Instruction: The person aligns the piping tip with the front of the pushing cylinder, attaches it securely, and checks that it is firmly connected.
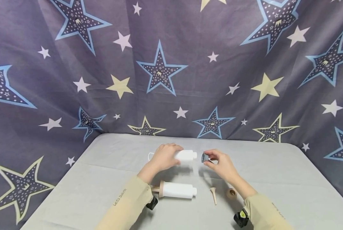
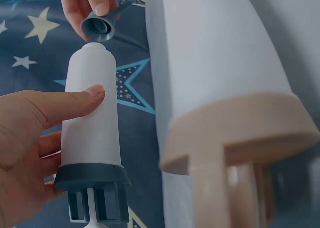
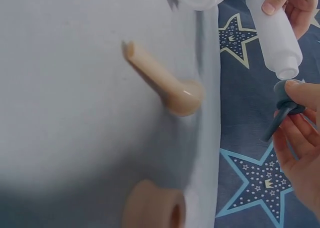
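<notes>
My left hand [image 1: 165, 156] grips a white syringe-like barrel [image 2: 92, 118] around its middle. A dark grey-blue collar and plunger frame [image 2: 92, 175] sits at the barrel's lower end in the left wrist view. The barrel's narrow white tip [image 3: 287, 73] points toward my right hand [image 1: 221, 164]. Between thumb and fingertips, my right hand pinches a grey-blue cap [image 1: 204, 157]. A thin grey spout [image 3: 276, 124] sticks out beside this cap. In the head view a short gap separates the cap's open mouth from the barrel tip.
Nearer on the grey-covered table [image 1: 102, 179] lies a second white syringe-like barrel [image 1: 178, 190] with a beige collar [image 1: 161, 189]. Right of it are a beige spout [image 1: 214, 195] and a beige ring-shaped cap [image 1: 231, 193]. A star-patterned curtain [image 1: 171, 105] hangs behind the table.
</notes>
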The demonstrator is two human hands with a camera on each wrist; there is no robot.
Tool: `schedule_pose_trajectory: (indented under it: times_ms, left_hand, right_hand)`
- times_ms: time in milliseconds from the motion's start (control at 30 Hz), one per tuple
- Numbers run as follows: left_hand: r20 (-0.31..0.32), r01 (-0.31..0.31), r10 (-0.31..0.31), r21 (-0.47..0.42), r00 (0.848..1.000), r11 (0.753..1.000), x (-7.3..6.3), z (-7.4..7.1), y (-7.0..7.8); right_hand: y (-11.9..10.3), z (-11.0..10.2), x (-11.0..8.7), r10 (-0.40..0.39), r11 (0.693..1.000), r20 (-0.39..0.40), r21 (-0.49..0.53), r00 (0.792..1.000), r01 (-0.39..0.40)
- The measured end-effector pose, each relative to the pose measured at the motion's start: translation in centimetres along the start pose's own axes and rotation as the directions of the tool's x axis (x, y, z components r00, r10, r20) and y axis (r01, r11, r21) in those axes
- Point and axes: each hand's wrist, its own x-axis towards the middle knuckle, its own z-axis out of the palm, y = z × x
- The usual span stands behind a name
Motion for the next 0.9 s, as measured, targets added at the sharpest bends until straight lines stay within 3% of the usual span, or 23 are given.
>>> schedule_pose_trajectory:
  times_ms: [267,400,633,767,900]
  left_hand:
    - [-0.008,-0.020,0.020,0.036,1.000,0.999,0.1,-0.9,0.9]
    - [-0.048,-0.050,0.053,0.063,0.997,0.997,0.0,-1.0,1.2]
    - [-0.067,-0.070,0.077,0.111,0.995,0.991,0.0,-2.0,1.8]
    - [-0.045,-0.091,0.097,0.108,0.994,0.990,0.0,-2.1,2.5]
    - [-0.038,-0.074,0.078,0.097,0.996,0.993,0.0,-1.8,3.0]
  right_hand:
    - [-0.2,-0.7,0.3,-0.057,0.998,-0.004,-0.015,0.998,0.057]
    - [-0.4,-0.9,0.4,-0.085,0.996,-0.017,-0.020,0.996,0.085]
    - [-1.0,-1.0,0.6,-0.206,0.979,-0.060,-0.016,0.977,0.206]
    - [-1.1,-1.0,0.4,-0.175,0.984,-0.034,-0.019,0.984,0.175]
    - [-1.1,-1.2,0.2,-0.149,0.988,-0.002,-0.052,0.989,0.149]
